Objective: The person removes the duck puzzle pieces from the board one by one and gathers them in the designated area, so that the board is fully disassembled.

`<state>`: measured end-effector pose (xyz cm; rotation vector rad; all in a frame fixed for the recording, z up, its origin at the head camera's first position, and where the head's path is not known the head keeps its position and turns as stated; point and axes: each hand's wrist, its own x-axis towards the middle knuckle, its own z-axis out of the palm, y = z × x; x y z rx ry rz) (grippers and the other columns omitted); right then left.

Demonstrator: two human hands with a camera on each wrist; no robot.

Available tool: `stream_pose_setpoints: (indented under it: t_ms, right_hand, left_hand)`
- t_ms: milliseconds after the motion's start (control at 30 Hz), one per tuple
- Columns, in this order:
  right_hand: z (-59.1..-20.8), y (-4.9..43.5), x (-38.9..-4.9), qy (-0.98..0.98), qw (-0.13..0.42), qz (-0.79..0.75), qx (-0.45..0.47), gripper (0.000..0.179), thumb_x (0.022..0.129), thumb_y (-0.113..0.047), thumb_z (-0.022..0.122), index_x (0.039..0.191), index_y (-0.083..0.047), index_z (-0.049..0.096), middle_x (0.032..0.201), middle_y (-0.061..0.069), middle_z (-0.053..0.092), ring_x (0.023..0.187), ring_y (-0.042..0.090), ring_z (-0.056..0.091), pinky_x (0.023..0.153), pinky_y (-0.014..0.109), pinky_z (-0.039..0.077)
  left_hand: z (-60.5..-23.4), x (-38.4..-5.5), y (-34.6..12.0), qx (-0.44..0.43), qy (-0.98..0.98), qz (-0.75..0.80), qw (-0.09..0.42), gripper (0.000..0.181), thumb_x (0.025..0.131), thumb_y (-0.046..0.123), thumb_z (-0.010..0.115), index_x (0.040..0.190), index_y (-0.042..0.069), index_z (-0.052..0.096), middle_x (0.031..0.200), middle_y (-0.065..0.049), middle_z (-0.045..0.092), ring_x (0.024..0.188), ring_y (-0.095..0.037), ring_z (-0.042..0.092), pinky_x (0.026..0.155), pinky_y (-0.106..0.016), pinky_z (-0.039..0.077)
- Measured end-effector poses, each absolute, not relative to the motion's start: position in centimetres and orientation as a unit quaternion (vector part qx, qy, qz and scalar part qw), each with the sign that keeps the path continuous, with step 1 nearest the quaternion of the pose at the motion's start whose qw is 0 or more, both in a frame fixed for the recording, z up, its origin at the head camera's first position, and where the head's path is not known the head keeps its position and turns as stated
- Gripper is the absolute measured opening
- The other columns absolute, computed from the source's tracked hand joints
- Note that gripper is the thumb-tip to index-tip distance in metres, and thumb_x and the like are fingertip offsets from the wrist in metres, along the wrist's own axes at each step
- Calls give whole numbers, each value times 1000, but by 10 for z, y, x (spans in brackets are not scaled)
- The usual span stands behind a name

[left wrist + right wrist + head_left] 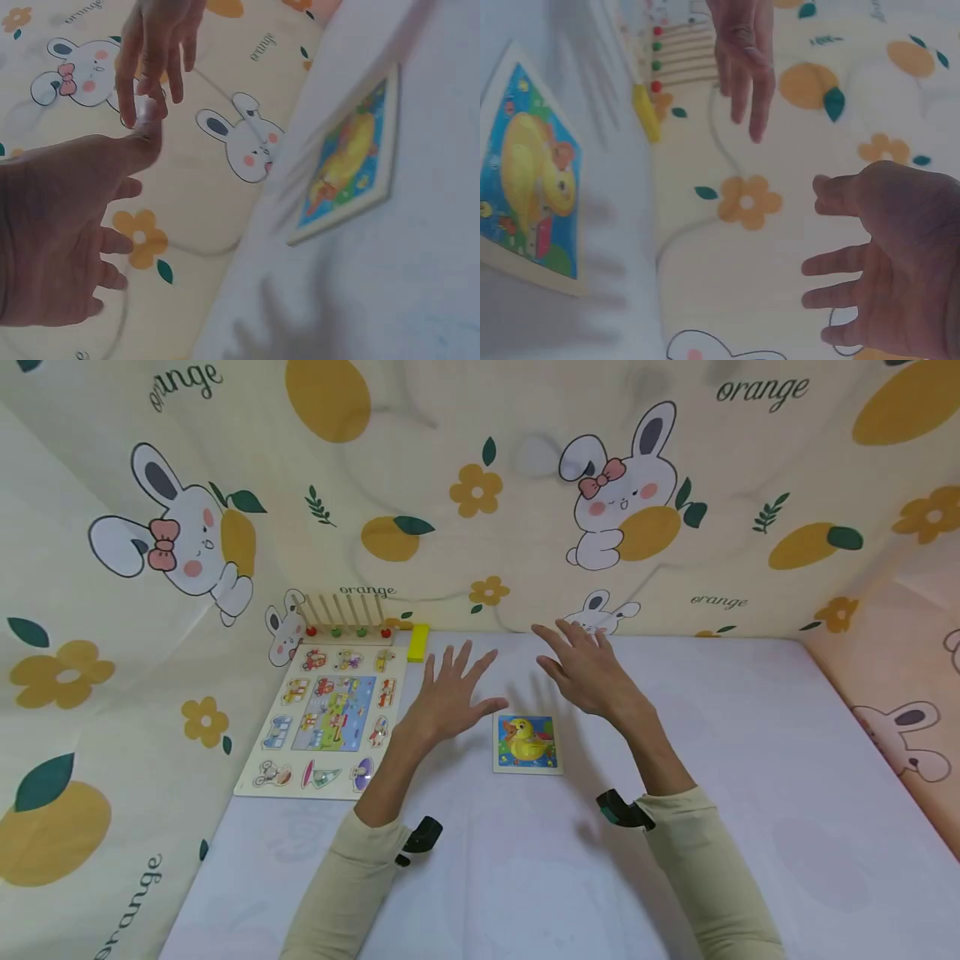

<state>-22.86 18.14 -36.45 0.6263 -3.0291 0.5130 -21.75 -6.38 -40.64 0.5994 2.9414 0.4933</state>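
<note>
A small square duck puzzle (527, 743) in a pale frame lies flat on the white table, between and below the two hands. My left hand (452, 697) is raised over the table to the puzzle's upper left, fingers spread and holding nothing. On the other side my right hand (588, 672) hovers to the upper right, its fingers straight and apart, also with nothing in it. The left wrist view shows the duck puzzle (349, 161) at the right, apart from both hands. In the right wrist view the puzzle (532, 176) lies at the left edge.
At the left lies a large picture board (333, 714) with vehicle and toy pieces. Behind it stands a wooden rack (348, 631) with upright sticks and red and green beads. A yellow block (418, 643) is beside the rack. A bunny-print cloth (525, 543) rises behind the table.
</note>
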Motion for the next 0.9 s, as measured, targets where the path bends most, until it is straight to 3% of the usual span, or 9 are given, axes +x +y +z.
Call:
stream_pose_setpoints:
  t_ms: [100,233,367,533,667,900]
  right_hand:
    - [-368,178,-227,-964,6,168,205,55,110,-30,52,161,-16,38,164,25,40,153,49,38,125,70,23]
    - [-375,173,-227,-964,-3,162,213,52,108,-26,57,156,-9,45,155,23,53,139,47,54,118,67,38]
    - [-388,165,-226,-959,-23,144,244,44,106,-21,61,146,-2,56,142,23,63,123,43,64,106,60,52]
    - [-404,153,-221,-947,-81,147,274,35,102,-17,69,132,1,68,126,20,71,105,32,70,92,46,60]
    - [-420,143,-221,-944,-118,138,274,35,99,-17,72,130,0,71,123,18,72,103,28,71,94,43,61]
    - [-440,136,-223,-941,-108,129,293,32,96,-22,77,120,-2,76,106,13,71,84,20,61,80,35,58]
  left_hand:
    - [-415,-217,-66,201,964,153,80,83,99,65,56,167,28,26,177,-17,15,162,-47,17,131,-66,8]
    - [-428,-217,-67,222,957,134,127,82,98,62,61,163,19,38,173,-15,30,161,-38,29,131,-63,17]
    - [-439,-216,-68,252,947,102,170,87,95,62,67,161,12,40,170,-14,36,160,-32,32,130,-61,21]
    - [-449,-216,-67,265,940,73,204,107,87,64,76,167,13,27,176,-13,20,164,-38,18,132,-61,13]
    - [-452,-216,-66,266,937,64,219,119,82,65,80,169,14,17,179,-12,5,166,-39,5,133,-62,6]
    - [-460,-221,-62,263,935,56,233,124,81,69,78,170,17,9,179,-8,-6,166,-37,-4,129,-71,7]
